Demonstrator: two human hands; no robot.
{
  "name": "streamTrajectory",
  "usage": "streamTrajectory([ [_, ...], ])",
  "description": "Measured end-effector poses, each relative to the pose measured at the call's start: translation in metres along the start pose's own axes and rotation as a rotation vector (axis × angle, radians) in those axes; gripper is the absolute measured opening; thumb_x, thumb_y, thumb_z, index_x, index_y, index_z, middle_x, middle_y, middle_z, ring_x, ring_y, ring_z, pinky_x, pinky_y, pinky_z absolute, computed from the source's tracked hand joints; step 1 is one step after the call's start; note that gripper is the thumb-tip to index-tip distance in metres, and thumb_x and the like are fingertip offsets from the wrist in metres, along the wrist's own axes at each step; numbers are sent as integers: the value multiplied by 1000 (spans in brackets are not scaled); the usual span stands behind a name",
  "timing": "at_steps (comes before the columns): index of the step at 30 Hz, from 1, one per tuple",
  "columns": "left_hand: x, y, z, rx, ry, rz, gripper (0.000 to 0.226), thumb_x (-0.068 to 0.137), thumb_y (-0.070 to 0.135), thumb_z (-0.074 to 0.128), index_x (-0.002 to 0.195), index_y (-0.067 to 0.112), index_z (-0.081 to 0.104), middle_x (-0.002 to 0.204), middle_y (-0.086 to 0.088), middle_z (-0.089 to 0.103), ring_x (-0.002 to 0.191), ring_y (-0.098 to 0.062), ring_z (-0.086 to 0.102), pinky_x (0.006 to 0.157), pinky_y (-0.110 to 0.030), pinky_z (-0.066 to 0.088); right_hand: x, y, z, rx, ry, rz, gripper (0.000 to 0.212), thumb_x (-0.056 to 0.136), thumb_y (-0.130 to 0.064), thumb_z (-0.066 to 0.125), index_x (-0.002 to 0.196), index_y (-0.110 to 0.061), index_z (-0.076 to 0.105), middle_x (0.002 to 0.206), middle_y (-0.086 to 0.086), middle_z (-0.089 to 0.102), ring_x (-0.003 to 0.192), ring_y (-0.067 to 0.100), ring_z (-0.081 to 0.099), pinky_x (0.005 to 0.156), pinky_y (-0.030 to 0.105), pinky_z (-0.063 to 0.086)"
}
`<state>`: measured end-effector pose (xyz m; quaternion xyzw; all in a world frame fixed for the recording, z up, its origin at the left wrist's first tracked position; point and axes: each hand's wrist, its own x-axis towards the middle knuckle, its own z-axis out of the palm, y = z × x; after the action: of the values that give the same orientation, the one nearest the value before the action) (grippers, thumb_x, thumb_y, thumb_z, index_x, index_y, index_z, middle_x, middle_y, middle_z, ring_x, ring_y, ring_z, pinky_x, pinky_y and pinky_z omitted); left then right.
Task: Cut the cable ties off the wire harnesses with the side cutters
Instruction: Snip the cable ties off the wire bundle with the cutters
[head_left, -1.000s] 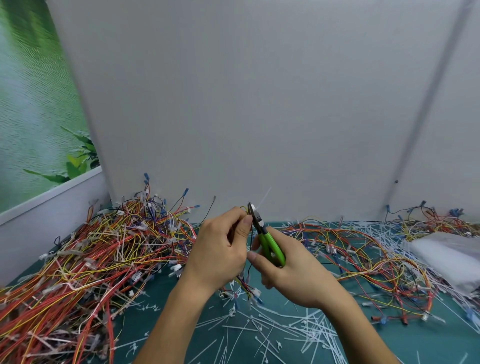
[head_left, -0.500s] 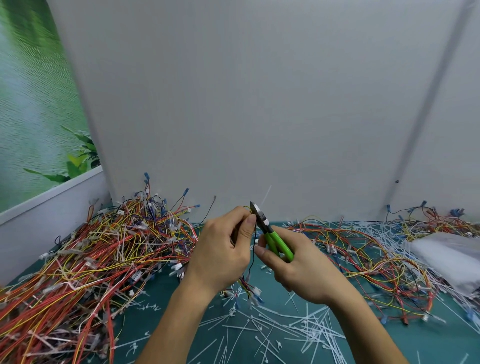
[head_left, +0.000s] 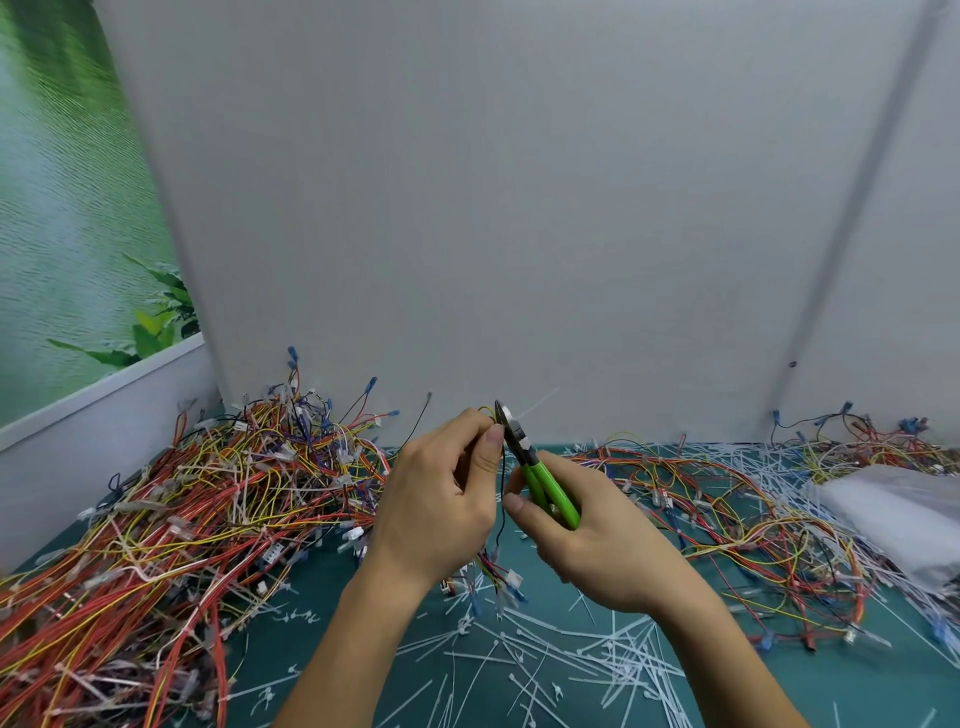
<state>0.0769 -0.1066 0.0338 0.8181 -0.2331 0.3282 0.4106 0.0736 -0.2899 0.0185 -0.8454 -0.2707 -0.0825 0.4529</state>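
My left hand (head_left: 441, 499) pinches a thin wire harness (head_left: 500, 566) held up above the table; its wires and small connectors hang down below my fist. My right hand (head_left: 597, 540) grips the green-handled side cutters (head_left: 545, 483), jaws pointing up and left, their tip beside my left thumb and fingertips. A white cable tie tail (head_left: 540, 402) sticks out up and right from the jaws. Whether the jaws are closed on the tie is hard to tell.
A big heap of red, yellow and orange harnesses (head_left: 171, 519) covers the left of the green table (head_left: 857, 691). Looser harnesses (head_left: 727, 509) lie at right. Cut white ties (head_left: 571, 654) litter the front. A white bag (head_left: 904, 514) sits far right. Grey panels stand behind.
My right hand and the cutters drifted slightly right and then back toward my left fingertips. The left hand holds the harness in nearly the same place.
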Motion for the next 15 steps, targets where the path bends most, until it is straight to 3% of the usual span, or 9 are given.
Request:
streamTrajectory([
  [8, 0, -1, 1, -17, 1, 12, 22, 105, 36, 46, 88, 27, 56, 69, 5, 54, 58, -17, 51, 47, -35, 38, 2, 1, 1, -57, 75, -25, 15, 101, -37, 62, 90, -30, 57, 74, -5, 58, 64, 11, 49, 61, 29, 43],
  [11, 1, -2, 0, -19, -7, 12, 21, 105, 35, 46, 88, 28, 56, 68, 5, 54, 58, -16, 52, 47, -34, 38, 1, 1, 2, -23, 38, -6, 11, 100, -39, 64, 95, -32, 57, 74, -4, 58, 64, 15, 54, 65, 39, 51],
  [15, 1, -3, -1, -8, -29, 14, 19, 107, 30, 49, 90, 30, 57, 66, 5, 53, 56, -14, 50, 46, -19, 30, 0, 1, 1, 18, -28, 28, 12, 97, -45, 65, 103, -38, 57, 78, 3, 63, 71, 26, 63, 72, 48, 58],
])
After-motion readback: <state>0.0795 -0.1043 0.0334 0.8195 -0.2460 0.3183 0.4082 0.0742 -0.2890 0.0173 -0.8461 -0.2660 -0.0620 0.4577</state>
